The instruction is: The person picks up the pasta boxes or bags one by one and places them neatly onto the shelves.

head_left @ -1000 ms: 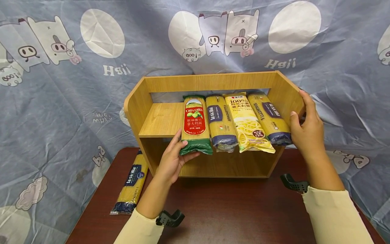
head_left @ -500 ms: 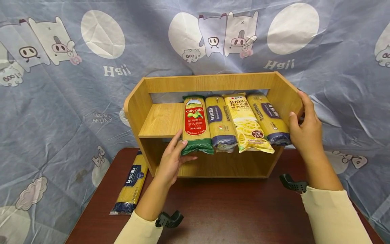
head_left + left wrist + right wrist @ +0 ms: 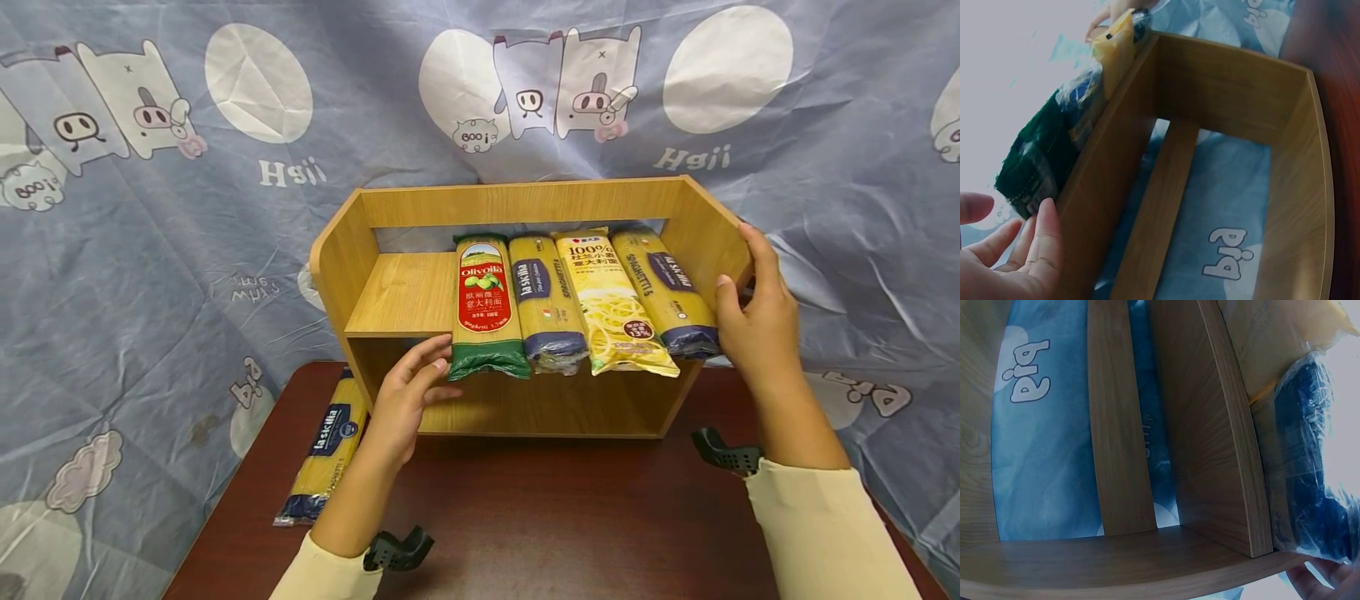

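Note:
A pack of spaghetti with a red label and green ends [image 3: 483, 304] lies on the upper board of a small wooden shelf [image 3: 401, 292]. Just left of its green end is my left hand [image 3: 405, 392], fingers loosely bent; in the left wrist view the fingertips [image 3: 1047, 215] come right up to the pack's lower corner. To the right lie a blue-and-yellow spaghetti pack [image 3: 547, 300], a yellow-and-white noodle pack [image 3: 611, 300] and another blue-ended spaghetti pack [image 3: 663, 292], their ends jutting past the board. My right hand [image 3: 761, 325] grips the shelf's right side panel by its front edge.
One more blue-ended spaghetti pack [image 3: 322, 450] lies on the dark red table [image 3: 570, 517], left of the shelf. The shelf's lower compartment [image 3: 555, 404] faces me. A blue cartoon-print cloth [image 3: 150, 275] hangs behind and at the sides.
My left hand has let go of the red-labelled spaghetti pack and drawn back a little to the left. The right hand keeps its hold on the side panel.

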Demonstrator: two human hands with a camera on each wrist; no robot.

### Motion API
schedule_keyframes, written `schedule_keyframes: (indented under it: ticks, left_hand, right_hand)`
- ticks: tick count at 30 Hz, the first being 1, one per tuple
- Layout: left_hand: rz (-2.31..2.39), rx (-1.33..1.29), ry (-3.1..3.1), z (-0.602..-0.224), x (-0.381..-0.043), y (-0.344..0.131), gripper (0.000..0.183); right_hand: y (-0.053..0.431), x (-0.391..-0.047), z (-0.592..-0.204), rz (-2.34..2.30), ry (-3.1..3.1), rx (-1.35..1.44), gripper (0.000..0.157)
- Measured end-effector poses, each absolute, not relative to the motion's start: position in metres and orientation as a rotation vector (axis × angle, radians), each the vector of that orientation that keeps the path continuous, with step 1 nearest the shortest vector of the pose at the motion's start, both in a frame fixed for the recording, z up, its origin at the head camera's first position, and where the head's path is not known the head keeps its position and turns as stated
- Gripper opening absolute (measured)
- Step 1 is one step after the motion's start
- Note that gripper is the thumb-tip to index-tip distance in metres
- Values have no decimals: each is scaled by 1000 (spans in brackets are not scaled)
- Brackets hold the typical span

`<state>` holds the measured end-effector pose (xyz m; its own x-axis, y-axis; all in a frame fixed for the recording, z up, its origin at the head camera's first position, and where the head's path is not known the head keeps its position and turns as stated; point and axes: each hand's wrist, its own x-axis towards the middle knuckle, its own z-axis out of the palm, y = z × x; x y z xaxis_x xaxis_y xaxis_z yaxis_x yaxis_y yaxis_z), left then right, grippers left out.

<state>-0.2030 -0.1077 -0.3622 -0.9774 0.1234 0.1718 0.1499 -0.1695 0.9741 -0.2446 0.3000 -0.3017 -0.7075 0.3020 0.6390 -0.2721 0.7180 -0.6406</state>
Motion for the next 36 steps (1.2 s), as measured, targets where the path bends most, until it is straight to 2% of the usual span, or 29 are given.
schedule_keyframes:
  ticks: [17, 36]
  left_hand:
    - [-2241, -380, -2144, -376, -191, -142, 32]
    - [-2045, -89, -2236, -413, -174, -194, 35]
  right_hand:
    - [300, -244, -301, 943, -2145, -11, 63]
    - [298, -243, -300, 946, -2169, -25, 62]
